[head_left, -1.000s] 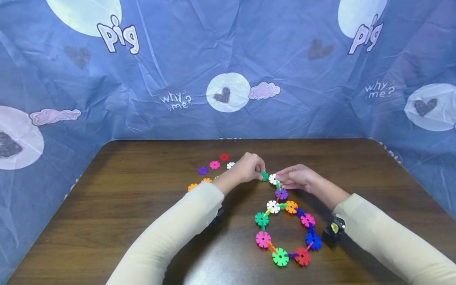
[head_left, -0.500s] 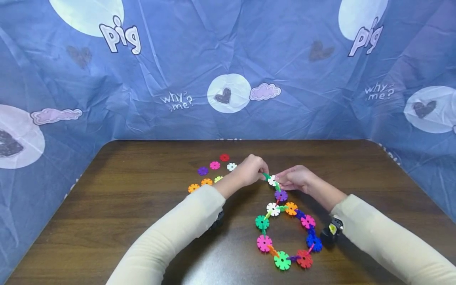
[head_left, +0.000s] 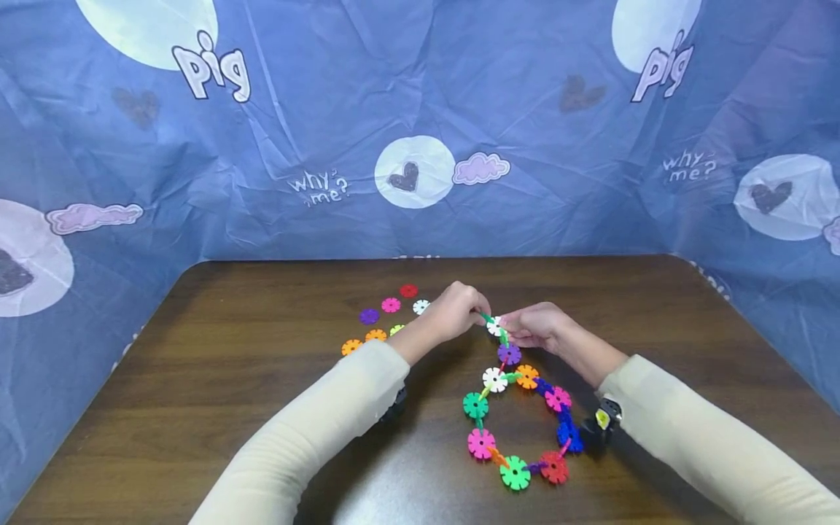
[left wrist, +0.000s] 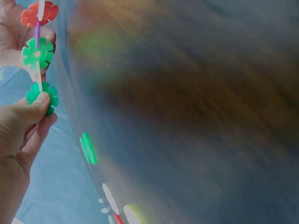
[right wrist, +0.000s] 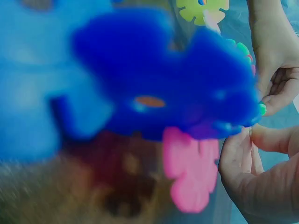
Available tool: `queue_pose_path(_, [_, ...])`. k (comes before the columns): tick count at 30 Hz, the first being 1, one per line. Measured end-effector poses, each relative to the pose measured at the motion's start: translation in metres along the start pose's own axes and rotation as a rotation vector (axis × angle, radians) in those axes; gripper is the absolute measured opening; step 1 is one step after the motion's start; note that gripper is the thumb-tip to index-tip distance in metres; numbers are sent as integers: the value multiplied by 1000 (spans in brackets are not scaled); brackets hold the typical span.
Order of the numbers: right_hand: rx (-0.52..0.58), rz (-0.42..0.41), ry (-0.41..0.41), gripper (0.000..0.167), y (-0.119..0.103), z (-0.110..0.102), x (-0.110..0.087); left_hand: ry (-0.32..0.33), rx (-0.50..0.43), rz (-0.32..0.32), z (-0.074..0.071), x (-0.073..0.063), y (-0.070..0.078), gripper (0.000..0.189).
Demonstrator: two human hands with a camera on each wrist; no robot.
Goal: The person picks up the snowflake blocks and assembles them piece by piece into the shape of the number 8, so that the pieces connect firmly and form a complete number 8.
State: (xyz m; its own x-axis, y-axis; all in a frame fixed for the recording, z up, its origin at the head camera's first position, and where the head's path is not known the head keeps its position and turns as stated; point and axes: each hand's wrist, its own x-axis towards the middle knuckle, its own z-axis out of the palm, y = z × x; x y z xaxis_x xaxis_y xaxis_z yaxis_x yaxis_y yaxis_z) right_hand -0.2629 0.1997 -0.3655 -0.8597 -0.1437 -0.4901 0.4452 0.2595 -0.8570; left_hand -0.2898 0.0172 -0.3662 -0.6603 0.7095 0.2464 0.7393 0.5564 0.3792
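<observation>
Near the far middle of the table, my left hand [head_left: 456, 311] pinches a green snowflake disc [left wrist: 52, 96] between thumb and fingers. Seen nearly edge-on in the head view, the green disc meets the rim of a white snowflake disc [head_left: 494, 327]. My right hand [head_left: 541, 325] grips that white disc from the right, its fingertips partly hiding it. Below it hangs a purple disc [head_left: 509, 354], leading to a ring of linked discs on the table: white [head_left: 495, 380], orange [head_left: 527, 377], pink [head_left: 482, 443], light green [head_left: 515, 472], red [head_left: 554, 467] and others.
Several loose discs lie left of my left hand, among them red [head_left: 409, 291], pink [head_left: 391, 305], purple [head_left: 369, 316] and orange [head_left: 351, 347]; my left forearm partly covers this group. A blue printed cloth [head_left: 315, 109] stands behind the brown wooden table [head_left: 230, 350].
My left hand has brought the green disc across to the white one, closing the gap, and turned it from face-on to edge-on. My right hand keeps holding the white disc.
</observation>
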Motion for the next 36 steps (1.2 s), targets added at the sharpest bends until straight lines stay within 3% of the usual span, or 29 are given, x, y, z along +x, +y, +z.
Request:
queue_pose_path(4, [8,3,-35,31,-3,-3,0,56,-66,-24,0,0,-4,7])
queue_pose_path(11, [-36,25,-86,41,0,-11,1,48,-197,-124,-2,1,-13,17])
queue_pose_path(16, [-36,29,-96,39,3,-19,-2,9,-129,-243,-9,3,-23,23])
queue_pose_path(22, [-22,24,-118,44,6,-24,-3,-78,24,-320,-14,0,-31,27])
queue_pose_path(30, [-10,11,-132,45,6,-26,-4,-139,29,-373,-14,-3,-29,29])
queue_pose_path(36, [-8,13,-138,43,9,-24,-2,-114,19,-399,-13,-3,-27,28])
